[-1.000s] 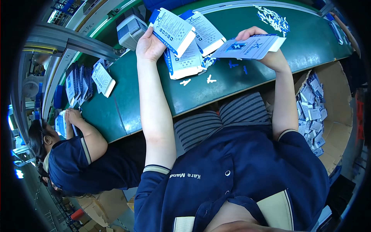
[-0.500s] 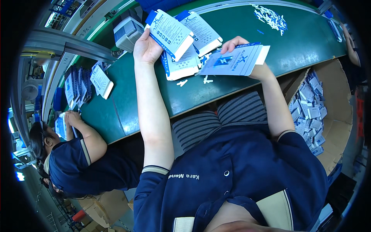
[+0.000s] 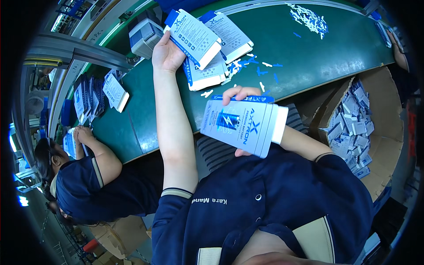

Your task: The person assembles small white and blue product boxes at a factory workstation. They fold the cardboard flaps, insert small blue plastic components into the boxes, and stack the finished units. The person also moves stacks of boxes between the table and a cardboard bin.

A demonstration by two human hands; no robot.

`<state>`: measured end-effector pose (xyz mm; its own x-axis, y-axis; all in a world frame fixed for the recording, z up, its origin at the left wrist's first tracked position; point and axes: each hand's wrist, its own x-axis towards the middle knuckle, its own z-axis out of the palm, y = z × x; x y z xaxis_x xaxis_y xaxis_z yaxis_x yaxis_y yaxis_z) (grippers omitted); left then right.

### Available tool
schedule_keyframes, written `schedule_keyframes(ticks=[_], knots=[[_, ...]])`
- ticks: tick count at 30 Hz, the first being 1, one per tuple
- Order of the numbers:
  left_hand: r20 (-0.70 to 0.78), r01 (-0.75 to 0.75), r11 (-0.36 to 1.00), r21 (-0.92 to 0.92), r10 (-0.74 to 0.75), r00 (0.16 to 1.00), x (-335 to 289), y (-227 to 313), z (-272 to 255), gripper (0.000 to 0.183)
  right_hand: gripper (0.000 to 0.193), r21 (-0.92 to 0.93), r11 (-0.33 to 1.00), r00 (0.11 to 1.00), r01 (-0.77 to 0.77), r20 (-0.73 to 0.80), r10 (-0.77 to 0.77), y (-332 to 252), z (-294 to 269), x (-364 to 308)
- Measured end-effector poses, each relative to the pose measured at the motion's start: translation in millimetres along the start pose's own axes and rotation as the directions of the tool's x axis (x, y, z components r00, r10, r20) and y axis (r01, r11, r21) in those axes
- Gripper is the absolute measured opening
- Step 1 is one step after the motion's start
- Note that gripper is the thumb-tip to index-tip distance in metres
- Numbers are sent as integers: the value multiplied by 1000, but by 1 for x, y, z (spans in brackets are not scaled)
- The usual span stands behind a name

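Observation:
My left hand (image 3: 168, 57) grips the left edge of a flat white-and-blue printed carton (image 3: 196, 37), its thumb along the edge and its other fingers hidden behind. Beneath and beside that one, more cartons (image 3: 230, 37) of the same kind lie overlapping on the green table (image 3: 282, 48). My right hand (image 3: 239, 93) holds a thin stack of blue-and-silver cartons (image 3: 238, 126) in front of my chest, just off the table's near edge. Fingers curl over its top edge, and a fingertip shows below it. A white flap sticks out at the stack's right end.
Small white and blue scraps (image 3: 265, 65) lie near the cartons, with a bigger heap of scraps (image 3: 311, 22) farther back. A large cardboard box (image 3: 384, 132) at right holds many cartons. Banded grey stack (image 3: 145, 37) stands back left. A co-worker (image 3: 106, 185) sits at left.
My right hand has drawn its carton stack from over the table toward my chest, turning its printed face up. This uncovers scattered scraps. The left hand stays nearly still.

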<state>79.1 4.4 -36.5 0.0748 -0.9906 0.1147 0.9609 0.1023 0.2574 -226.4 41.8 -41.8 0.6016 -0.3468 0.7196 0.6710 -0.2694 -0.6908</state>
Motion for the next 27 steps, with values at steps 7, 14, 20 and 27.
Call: schedule_keyframes(ticks=[7, 14, 20, 27], knots=[[77, 18, 999, 49, -22, 997, 1, 0, 0, 46, 111, 82, 982, 985, -171, 25, 170, 17, 0, 7], [72, 12, 1000, 4, -12, 997, 1, 2, -3, 46, 96, -278, 930, 939, -240, 178, 295, 4, -27, 27], [101, 22, 999, -44, -18, 995, 0, 4, -4, 45, 98, -249, 923, 932, -292, 142, 333, -3, -51, 20], [39, -10, 1000, -6, 10, 999, 0, 3, -3, 44, 102, -198, 880, 895, -432, 25, 445, -16, -103, 17]])
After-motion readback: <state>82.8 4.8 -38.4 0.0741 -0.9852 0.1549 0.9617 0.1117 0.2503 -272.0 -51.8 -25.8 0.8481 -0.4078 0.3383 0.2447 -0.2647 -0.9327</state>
